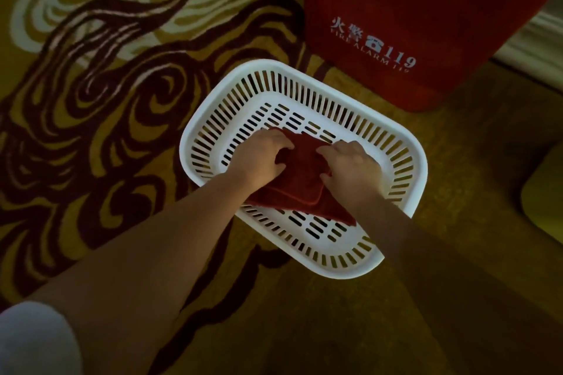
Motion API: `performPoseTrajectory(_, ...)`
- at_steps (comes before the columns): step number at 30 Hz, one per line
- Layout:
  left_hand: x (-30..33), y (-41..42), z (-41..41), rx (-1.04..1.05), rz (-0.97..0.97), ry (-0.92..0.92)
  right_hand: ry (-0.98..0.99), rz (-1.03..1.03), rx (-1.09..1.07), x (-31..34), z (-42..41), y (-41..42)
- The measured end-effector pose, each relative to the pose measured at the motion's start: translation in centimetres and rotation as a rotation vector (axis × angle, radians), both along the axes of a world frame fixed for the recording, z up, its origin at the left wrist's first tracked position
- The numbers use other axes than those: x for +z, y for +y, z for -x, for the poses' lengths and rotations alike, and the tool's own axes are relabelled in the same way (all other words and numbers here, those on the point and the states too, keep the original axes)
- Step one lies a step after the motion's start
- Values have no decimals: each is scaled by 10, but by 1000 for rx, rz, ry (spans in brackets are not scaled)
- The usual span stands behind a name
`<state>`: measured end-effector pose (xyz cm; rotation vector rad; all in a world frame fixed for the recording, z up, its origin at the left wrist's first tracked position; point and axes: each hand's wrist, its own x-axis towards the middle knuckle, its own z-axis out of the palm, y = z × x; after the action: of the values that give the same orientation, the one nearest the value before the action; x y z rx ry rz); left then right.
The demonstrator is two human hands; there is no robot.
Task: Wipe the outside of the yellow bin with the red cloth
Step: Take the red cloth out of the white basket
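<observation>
both hands, left (262,158) and right (350,167), fingers curled onto the red cloth (300,189) in the white basket (419,161), which looks soft and limp, best bunched at a folded edge.

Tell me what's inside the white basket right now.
A folded red cloth lies in the white basket, with the left hand and right hand gripping it. The floor slots beneath them are hidden.
</observation>
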<state>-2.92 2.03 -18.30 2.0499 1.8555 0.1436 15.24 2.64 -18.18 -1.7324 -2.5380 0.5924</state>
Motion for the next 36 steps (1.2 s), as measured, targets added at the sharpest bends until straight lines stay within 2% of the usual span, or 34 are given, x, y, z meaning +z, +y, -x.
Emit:
performPoseTrajectory(3, -3, -1, -1, 60, -33, -49, 12, -81, -8, -3, 3, -6)
performPoseTrajectory(6, 0, 4, -4, 157, 6, -120, 125, -37, -80, -1, 1, -2)
performPoseTrajectory(10, 8, 12, -5, 121, 65, -93, 311, 83, -217, 6, -5, -1)
performPoseTrajectory(14, 21, 11, -4, 48, 61, -124, 426, 107, -297, 18, -16, -2)
performPoseTrajectory(18, 44, 5, -11, 118, 83, -309, 514, 72, -313, 45, -28, -2)
performPoseTrajectory(23, 90, 0, -28, 194, 209, -614, 646, 38, -332, 96, -58, -4)
performPoseTrajectory(30, 163, -11, -85, 60, 552, -1085, 768, -79, -288, 183, -120, -22)
performPoseTrajectory(36, 204, -25, -165, -35, 566, -1116, 759, -154, -314, 232, -181, -50)
